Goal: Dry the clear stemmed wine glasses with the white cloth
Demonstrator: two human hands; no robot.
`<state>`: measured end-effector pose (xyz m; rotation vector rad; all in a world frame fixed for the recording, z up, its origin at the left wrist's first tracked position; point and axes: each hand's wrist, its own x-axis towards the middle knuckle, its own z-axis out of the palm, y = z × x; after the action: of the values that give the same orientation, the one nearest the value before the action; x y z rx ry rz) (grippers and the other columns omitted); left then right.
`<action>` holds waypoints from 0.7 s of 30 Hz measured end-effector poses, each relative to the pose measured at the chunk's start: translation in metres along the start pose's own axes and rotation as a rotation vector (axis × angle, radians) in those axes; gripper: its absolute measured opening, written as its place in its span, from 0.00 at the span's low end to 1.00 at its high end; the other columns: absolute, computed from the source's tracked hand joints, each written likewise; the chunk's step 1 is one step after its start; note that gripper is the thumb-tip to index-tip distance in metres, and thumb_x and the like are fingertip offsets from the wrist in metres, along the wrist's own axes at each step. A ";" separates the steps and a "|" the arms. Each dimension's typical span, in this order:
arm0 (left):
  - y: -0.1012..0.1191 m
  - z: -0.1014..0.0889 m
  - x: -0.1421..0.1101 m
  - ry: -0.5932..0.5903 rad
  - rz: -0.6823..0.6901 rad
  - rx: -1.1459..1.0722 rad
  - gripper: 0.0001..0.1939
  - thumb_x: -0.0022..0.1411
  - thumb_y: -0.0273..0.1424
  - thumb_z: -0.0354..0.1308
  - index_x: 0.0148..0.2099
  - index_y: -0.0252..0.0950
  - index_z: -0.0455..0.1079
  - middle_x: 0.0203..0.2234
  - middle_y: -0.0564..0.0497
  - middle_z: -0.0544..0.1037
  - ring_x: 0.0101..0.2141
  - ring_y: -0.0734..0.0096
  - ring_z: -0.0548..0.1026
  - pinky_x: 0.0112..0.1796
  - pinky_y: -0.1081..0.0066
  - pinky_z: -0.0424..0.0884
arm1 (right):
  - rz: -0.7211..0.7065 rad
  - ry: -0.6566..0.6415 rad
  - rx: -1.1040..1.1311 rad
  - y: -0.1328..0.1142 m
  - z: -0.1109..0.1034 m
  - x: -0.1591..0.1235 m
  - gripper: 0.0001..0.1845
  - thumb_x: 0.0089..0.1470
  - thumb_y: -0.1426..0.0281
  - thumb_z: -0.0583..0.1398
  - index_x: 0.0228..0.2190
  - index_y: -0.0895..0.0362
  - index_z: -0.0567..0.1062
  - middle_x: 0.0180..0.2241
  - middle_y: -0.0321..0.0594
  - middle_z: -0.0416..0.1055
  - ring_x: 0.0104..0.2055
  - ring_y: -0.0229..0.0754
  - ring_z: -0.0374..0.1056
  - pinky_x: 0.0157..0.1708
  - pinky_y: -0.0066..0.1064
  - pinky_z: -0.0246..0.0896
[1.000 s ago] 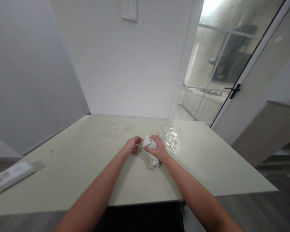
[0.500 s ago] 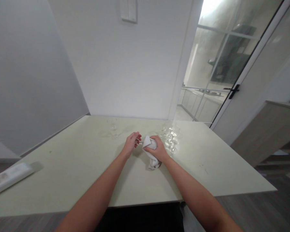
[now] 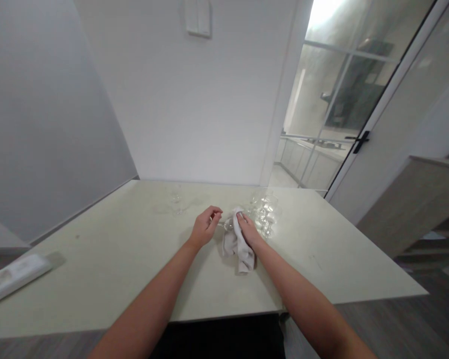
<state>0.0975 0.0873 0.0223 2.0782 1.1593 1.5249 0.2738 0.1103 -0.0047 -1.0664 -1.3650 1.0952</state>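
Note:
My right hand (image 3: 247,228) grips a white cloth (image 3: 239,247) that hangs down from it onto the pale table (image 3: 134,259). The cloth is wrapped round part of a clear stemmed glass (image 3: 227,224) held between both hands. My left hand (image 3: 205,227) pinches the glass's stem end with curled fingers, just left of the cloth. Both hands hover a little above the middle of the table's far half.
Several clear stemmed glasses (image 3: 265,209) stand in a cluster right of my hands, and one more glass (image 3: 176,202) stands to the left near the wall. A flat white box (image 3: 11,276) lies at the table's left edge. A glass door (image 3: 344,99) is at the back right.
The cloth was bunched in my right hand's fist; now it hangs loose and longer, with my fingers on top of it. My left hand has shifted slightly right.

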 end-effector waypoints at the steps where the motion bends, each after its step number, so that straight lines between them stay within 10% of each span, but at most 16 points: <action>1: -0.001 0.001 0.002 0.012 -0.058 -0.025 0.15 0.64 0.41 0.48 0.41 0.36 0.68 0.28 0.51 0.71 0.29 0.71 0.68 0.32 0.72 0.64 | -0.020 -0.002 -0.020 0.000 0.000 0.000 0.25 0.52 0.49 0.55 0.37 0.56 0.75 0.36 0.40 0.73 0.42 0.45 0.67 0.45 0.35 0.60; 6: -0.008 0.004 0.011 0.094 -0.455 -0.249 0.19 0.60 0.46 0.50 0.34 0.35 0.68 0.21 0.54 0.68 0.20 0.77 0.62 0.22 0.75 0.58 | -0.231 -0.084 -0.201 -0.004 0.000 -0.009 0.25 0.45 0.54 0.64 0.40 0.57 0.71 0.34 0.37 0.70 0.36 0.42 0.66 0.40 0.34 0.62; 12: -0.021 -0.001 0.011 0.204 -0.907 -0.626 0.19 0.55 0.47 0.54 0.32 0.34 0.66 0.16 0.58 0.62 0.14 0.81 0.59 0.15 0.79 0.44 | -0.490 -0.185 -0.194 -0.011 0.001 -0.019 0.35 0.44 0.62 0.66 0.54 0.54 0.65 0.53 0.44 0.65 0.55 0.47 0.60 0.58 0.38 0.51; 21: -0.021 -0.002 0.013 0.304 -0.862 -0.722 0.17 0.53 0.44 0.57 0.33 0.34 0.65 0.15 0.58 0.62 0.14 0.83 0.59 0.15 0.80 0.42 | 0.089 0.137 0.650 -0.002 0.001 0.001 0.19 0.52 0.56 0.54 0.37 0.55 0.76 0.36 0.37 0.77 0.45 0.44 0.71 0.46 0.34 0.66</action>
<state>0.0880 0.1094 0.0177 0.7413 1.1295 1.4837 0.2731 0.1105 -0.0023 -0.7040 -0.7669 1.3756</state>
